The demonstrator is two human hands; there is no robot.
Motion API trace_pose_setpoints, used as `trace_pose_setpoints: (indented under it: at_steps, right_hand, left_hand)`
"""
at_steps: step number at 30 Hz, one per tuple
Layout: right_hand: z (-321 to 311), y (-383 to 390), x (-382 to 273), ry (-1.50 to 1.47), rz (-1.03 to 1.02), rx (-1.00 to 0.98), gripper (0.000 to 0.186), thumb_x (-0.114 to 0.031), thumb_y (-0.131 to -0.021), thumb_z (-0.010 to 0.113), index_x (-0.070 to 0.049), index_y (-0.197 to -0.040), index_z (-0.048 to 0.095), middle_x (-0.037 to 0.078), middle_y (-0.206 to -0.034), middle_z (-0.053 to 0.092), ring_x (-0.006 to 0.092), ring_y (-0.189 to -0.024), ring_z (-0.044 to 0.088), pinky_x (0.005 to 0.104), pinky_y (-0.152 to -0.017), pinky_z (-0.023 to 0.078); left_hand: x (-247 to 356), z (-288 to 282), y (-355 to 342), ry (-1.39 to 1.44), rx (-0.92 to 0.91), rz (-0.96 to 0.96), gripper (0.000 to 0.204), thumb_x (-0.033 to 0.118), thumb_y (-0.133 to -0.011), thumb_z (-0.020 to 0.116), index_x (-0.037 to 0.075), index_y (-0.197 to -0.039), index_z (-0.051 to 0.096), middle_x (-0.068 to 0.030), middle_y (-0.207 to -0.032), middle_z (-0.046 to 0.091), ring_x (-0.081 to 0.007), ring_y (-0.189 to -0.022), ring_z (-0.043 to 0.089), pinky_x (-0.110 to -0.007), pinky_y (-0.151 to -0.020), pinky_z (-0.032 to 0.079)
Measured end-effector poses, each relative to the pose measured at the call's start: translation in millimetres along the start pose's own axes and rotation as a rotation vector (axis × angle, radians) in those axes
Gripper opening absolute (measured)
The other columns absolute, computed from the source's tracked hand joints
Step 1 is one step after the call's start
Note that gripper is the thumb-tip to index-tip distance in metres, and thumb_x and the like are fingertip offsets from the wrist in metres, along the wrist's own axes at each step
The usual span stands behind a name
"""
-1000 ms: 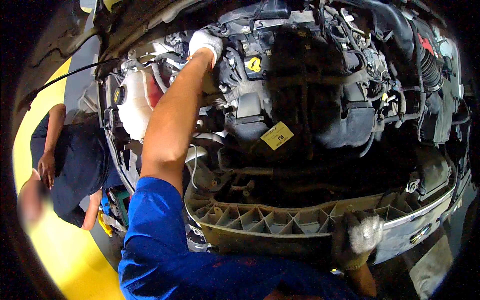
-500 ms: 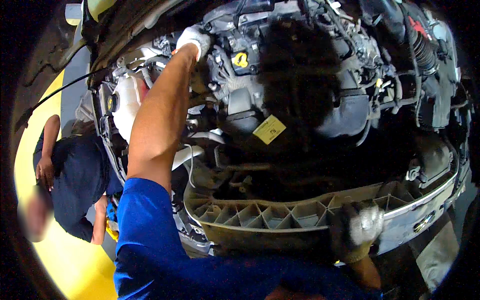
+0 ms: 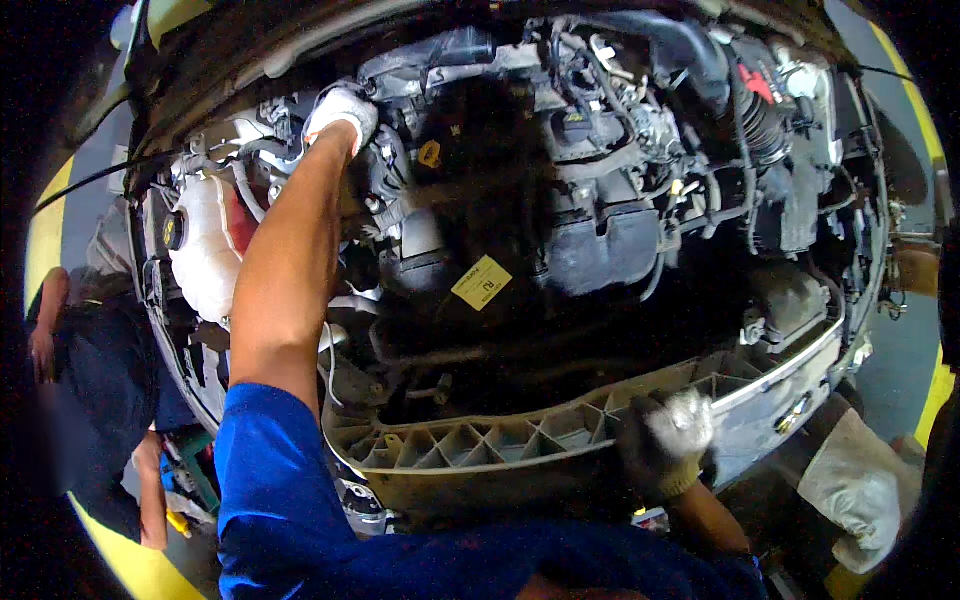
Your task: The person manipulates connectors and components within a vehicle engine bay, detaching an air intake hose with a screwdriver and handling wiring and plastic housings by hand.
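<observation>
From where I stand, the left hand [image 3: 343,115], gloved in white, reaches deep among the parts at the engine's [image 3: 605,245] far left corner; its fingers are hidden, so I can't tell whether they grip. The gloved right hand [image 3: 672,438] lies curled at the edge of the ribbed front crossbeam [image 3: 490,464]; whether it clamps there I can't tell. A wide dark gap separates crossbeam and engine. The bare forearm passes close beside the white tank [image 3: 203,250]; past the left body edge, another person [image 3: 105,375] is near.
</observation>
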State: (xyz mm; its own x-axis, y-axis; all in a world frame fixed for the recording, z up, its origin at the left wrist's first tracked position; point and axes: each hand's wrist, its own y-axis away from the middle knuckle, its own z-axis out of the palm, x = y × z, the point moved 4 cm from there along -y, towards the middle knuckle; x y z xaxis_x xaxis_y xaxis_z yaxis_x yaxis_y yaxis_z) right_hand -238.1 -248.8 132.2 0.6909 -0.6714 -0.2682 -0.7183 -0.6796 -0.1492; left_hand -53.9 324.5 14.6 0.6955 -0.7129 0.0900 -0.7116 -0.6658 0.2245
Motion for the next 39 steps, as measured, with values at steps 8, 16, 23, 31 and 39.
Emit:
trace_pose_setpoints:
  at_steps: [8, 16, 23, 31, 39]
  right_hand:
    - [-26.2, -45.9, -7.6, -0.203, 0.003, -0.141, 0.02, -0.028, -0.086, 0.071, -0.01, -0.079, 0.065, 0.012, -0.078, 0.06, 0.0346, -0.077, 0.062, 0.0498, -0.068, 0.05]
    - [15.6, -255.9, 72.9, -0.226, -0.117, -0.089, 0.03, -0.029, -0.095, 0.051, -0.005, -0.104, 0.067, 0.025, -0.095, 0.067, 0.0438, -0.094, 0.065, 0.0535, -0.084, 0.051]
    - [102.9, -421.4, 114.1, 0.262, 0.16, -0.171, 0.048, -0.018, -0.094, 0.051, -0.023, -0.141, 0.058, 0.023, -0.135, 0.059, 0.0411, -0.125, 0.059, 0.0482, -0.106, 0.048]
    - [116.3, -451.4, 133.2, 0.287, -0.062, -0.341, 0.04, -0.006, -0.086, 0.056, -0.007, -0.124, 0.068, 0.024, -0.118, 0.069, 0.0422, -0.113, 0.065, 0.0478, -0.096, 0.053]
    - [129.1, -459.4, 145.4, 0.118, -0.065, -0.251, 0.036, -0.009, -0.09, 0.054, -0.008, -0.123, 0.068, 0.024, -0.123, 0.068, 0.0407, -0.12, 0.062, 0.0469, -0.101, 0.05]
  left_hand:
    - [41.1, -40.4, 66.3, -0.09, 0.105, 0.014, 0.046, 0.037, -0.094, 0.051, 0.01, -0.127, 0.07, -0.0204, -0.137, 0.062, -0.0379, -0.126, 0.061, -0.051, -0.104, 0.048]
    - [110.3, 6.0, 234.0, 0.27, 0.428, 0.481, 0.038, 0.023, -0.086, 0.067, 0.016, -0.123, 0.068, -0.0168, -0.127, 0.061, -0.0411, -0.119, 0.055, -0.057, -0.105, 0.042]
    - [66.4, 36.0, 254.9, 0.202, 0.362, 0.625, 0.053, 0.028, -0.079, 0.077, 0.015, -0.128, 0.063, -0.0241, -0.135, 0.053, -0.0508, -0.125, 0.047, -0.059, -0.102, 0.046]
    - [33.8, 65.9, 255.6, 0.287, 0.409, 0.583, 0.034, 0.017, -0.086, 0.068, 0.011, -0.12, 0.066, -0.0168, -0.123, 0.061, -0.0386, -0.108, 0.059, -0.051, -0.092, 0.048]
    - [32.4, 65.0, 255.2, 0.309, 0.501, 0.663, 0.033, 0.012, -0.083, 0.066, 0.003, -0.115, 0.064, -0.019, -0.118, 0.062, -0.0402, -0.102, 0.059, -0.053, -0.085, 0.048]
